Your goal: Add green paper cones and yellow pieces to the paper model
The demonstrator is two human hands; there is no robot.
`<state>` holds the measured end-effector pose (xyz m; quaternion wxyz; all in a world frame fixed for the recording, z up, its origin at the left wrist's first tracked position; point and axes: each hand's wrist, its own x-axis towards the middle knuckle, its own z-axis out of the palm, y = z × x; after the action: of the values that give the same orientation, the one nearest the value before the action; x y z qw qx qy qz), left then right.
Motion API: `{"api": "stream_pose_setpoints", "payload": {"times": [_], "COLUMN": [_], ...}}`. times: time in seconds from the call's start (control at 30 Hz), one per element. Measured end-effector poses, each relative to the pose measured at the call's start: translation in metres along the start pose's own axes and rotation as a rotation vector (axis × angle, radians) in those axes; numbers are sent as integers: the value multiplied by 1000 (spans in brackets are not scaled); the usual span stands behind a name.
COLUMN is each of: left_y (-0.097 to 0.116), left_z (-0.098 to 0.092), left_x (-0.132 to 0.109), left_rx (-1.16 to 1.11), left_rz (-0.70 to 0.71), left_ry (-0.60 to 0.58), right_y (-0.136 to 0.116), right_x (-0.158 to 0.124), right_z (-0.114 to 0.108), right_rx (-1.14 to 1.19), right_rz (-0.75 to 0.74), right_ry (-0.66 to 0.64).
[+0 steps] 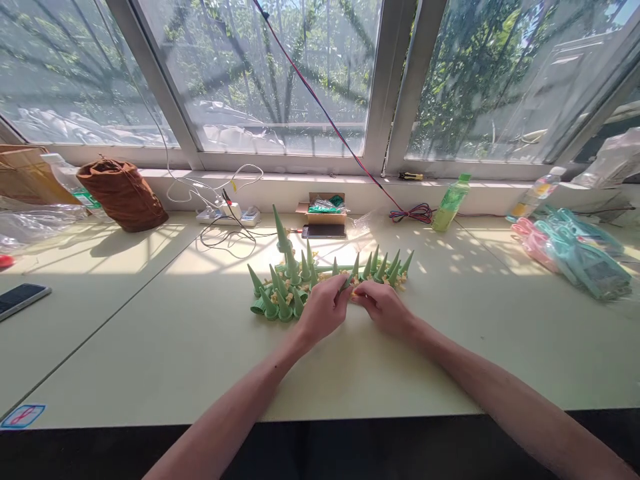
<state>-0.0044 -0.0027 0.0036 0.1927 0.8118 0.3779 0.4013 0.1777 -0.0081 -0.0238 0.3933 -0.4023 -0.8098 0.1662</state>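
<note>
On the bench (pixel 200 360), before the small cardboard box (pixel 326 219), stand many green cones (pixel 285 311) with yellow pieces among them. Also before this box, the left hand (pixel 323 308) grasps one cone (pixel 345 284); the right hand (pixel 386 308) pinches a yellow bit (pixel 354 292).

Pale table (pixel 165 340) | green cones (pixel 285 309), centre | left-edge phone (pixel 23 299) | brown pouch (pixel 123 195) | green bottle (pixel 451 205) | power strip (pixel 250 217)
</note>
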Motion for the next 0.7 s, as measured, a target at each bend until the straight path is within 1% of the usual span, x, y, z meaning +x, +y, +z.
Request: {"api": "stream_pose_setpoints", "payload": {"times": [0.17, 0.37, 0.43, 0.53, 0.63, 0.7], "left_y": [-1, 0, -1, -2, -1, -1], "left_z": [0, 4, 5, 7, 7, 7], "left_x": [-1, -1, 0, 1, 2, 3], "left_rx": [21, 25, -24, -144, -283, -358], "left_rz": [38, 52, 20, -83, -175, -210], "left_ry": [21, 87, 121, 149, 135, 126], "right_y": [-1, -2, -3, -5, -7, -9], "right_x": [3, 7, 8, 8, 8, 8], "right_z": [-2, -3, -3, -2, -1, -1], "right_rx": [36, 15, 4, -11, -26, -43], "right_rz": [4, 53, 49, 47, 32, -15], "right_ry": [14, 109, 142, 179, 223, 267]}}
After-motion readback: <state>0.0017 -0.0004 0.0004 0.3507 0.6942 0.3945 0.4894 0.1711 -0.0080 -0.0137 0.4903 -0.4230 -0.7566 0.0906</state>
